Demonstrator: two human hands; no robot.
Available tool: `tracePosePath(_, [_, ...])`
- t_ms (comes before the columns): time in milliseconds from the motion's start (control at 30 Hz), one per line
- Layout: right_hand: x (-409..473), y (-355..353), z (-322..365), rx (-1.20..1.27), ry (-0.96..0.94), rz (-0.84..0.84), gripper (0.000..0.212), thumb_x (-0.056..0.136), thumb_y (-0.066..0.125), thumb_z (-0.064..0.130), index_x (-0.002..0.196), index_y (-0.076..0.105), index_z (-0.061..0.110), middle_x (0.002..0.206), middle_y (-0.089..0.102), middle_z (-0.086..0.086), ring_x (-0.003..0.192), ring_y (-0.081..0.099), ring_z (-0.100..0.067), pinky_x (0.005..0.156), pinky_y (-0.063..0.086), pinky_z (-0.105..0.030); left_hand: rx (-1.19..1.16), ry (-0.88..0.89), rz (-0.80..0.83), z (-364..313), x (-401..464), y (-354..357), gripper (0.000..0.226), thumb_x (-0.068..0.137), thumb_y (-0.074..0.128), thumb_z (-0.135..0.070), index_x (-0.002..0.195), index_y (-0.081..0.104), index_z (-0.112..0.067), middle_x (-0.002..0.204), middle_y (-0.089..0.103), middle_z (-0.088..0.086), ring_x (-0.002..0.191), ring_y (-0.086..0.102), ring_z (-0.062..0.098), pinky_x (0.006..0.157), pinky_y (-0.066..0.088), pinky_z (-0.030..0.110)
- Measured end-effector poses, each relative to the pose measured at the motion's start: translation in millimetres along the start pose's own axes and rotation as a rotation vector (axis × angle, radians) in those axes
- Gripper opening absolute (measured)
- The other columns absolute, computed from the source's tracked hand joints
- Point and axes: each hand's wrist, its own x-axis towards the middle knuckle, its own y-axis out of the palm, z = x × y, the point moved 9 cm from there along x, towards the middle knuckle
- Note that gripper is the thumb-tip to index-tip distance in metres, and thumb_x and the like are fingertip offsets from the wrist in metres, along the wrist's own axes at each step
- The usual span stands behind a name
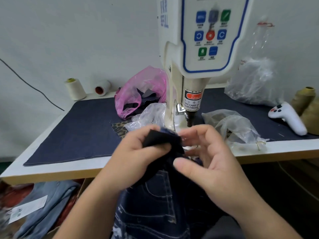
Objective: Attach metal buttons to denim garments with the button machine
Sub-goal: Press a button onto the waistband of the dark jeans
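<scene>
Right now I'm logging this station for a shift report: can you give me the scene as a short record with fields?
machine: white button machine, plunger above the work
garment: dark denim garment hanging off the table edge
left hand: pinches a dark fold of the garment
right hand: fingers curled beside that fold
table clutter: pink bag, clear bags, thread cones

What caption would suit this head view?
Both hands, left and right, position dark denim under the button machine.

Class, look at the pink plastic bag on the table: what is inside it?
Dark fabric scraps show through the pink plastic bag at its open mouth. How many pieces, and anything beneath them, is hidden by the crumpled plastic.
</scene>
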Motion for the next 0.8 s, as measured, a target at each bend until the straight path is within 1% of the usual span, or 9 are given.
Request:
tracePosePath(100, [-14.6,16.1,-34.8,-0.330,0.231,0.145,0.074,0.053,0.080,0.063,0.119,0.047,0.053,0.118,0.061,0.024,0.106,0.060,0.006,0.095,0.050,-0.030,-0.147,0.082,-0.121,-20.3,4.4,-28.4,0.015,0.074,0.071,-0.005,0.083,0.071,-0.018,0.081,0.071,0.012,0.074,0.067,0.022,0.069,0.056,0.031])
tracePosePath(200, [-16.3,43.2,-48.0,-0.315,0.283,0.237,0.045,0.070,0.071,0.050,0.110,0.060,0.033,0.105,0.070,0.012,0.098,0.067,-0.009,0.088,0.054,-0.045,-0.045,0.151,-0.119,-34.3,7.8,-32.6,0.015,0.072,0.071,-0.014,0.081,0.072,-0.025,0.080,0.070,0.005,0.076,0.066,0.020,0.072,0.055,0.030])
tracePosePath(300, [0.0,46.0,-38.9,-0.048,0.227,0.050,0.010,0.085,0.068,0.011,0.095,0.066,0.010,0.094,0.075,-0.006,0.095,0.070,-0.023,0.087,0.054,-0.053,0.213,0.139,-0.153,-32.5,4.2,-32.4,0.021,0.076,0.068,-0.016,0.083,0.072,-0.035,0.080,0.070,-0.004,0.076,0.064,0.014,0.071,0.054,0.033])
tracePosePath(400, [19.1,43.0,-24.8,0.188,0.200,-0.057,0.017,0.085,0.059,-0.012,0.090,0.068,0.003,0.087,0.075,-0.011,0.083,0.067,-0.016,0.077,0.058,-0.039,0.455,0.094,-0.211,-31.9,-6.8,-42.6,0.029,0.070,0.068,-0.038,0.099,0.070,-0.034,0.091,0.073,-0.008,0.086,0.070,0.010,0.079,0.059,0.043])
tracePosePath(500, [38.3,46.2,-3.5,0.259,0.125,-0.081,0.025,0.083,0.056,-0.015,0.090,0.070,0.004,0.081,0.074,-0.009,0.073,0.066,-0.007,0.063,0.056,-0.021,0.466,0.157,-0.303,-41.3,-19.8,-56.0,0.044,0.065,0.074,-0.043,0.108,0.066,-0.038,0.111,0.071,-0.007,0.107,0.067,0.011,0.095,0.053,0.047])
tracePosePath(600, [55.7,59.1,15.4,0.401,0.053,-0.103,0.022,0.085,0.056,-0.012,0.097,0.068,0.003,0.095,0.072,-0.020,0.092,0.071,-0.031,0.081,0.059,-0.044,0.460,0.187,-0.648,-48.5,-37.3,-91.5,0.069,0.054,0.082,-0.054,0.117,0.053,-0.054,0.122,0.064,-0.021,0.116,0.060,0.000,0.099,0.049,0.037])
tracePosePath(667, [66.9,69.9,17.6,0.547,0.054,-0.130,0.019,0.085,0.058,-0.006,0.095,0.068,0.005,0.098,0.072,-0.022,0.099,0.067,-0.041,0.086,0.057,-0.052,0.483,0.169,-0.853,-47.4,-48.8,-112.6,0.095,0.053,0.084,-0.064,0.135,0.039,-0.048,0.137,0.053,-0.017,0.129,0.051,0.004,0.106,0.044,0.040])
tracePosePath(733, [77.0,85.2,13.9,0.717,0.088,-0.129,0.018,0.083,0.060,0.001,0.092,0.070,0.012,0.102,0.072,-0.021,0.103,0.067,-0.042,0.091,0.055,-0.055,0.521,0.094,-0.956,-39.6,-54.3,-121.7,0.114,0.051,0.078,-0.078,0.146,0.027,-0.041,0.147,0.044,-0.008,0.136,0.045,0.016,0.111,0.041,0.047])
tracePosePath(800, [84.9,106.7,8.9,0.872,0.147,-0.067,0.022,0.086,0.058,0.002,0.098,0.071,0.015,0.109,0.072,-0.019,0.108,0.066,-0.040,0.097,0.052,-0.055,0.579,0.017,-0.918,-28.6,-46.0,-117.8,0.118,0.046,0.077,-0.079,0.146,0.033,-0.033,0.143,0.049,-0.003,0.132,0.049,0.018,0.109,0.042,0.046])
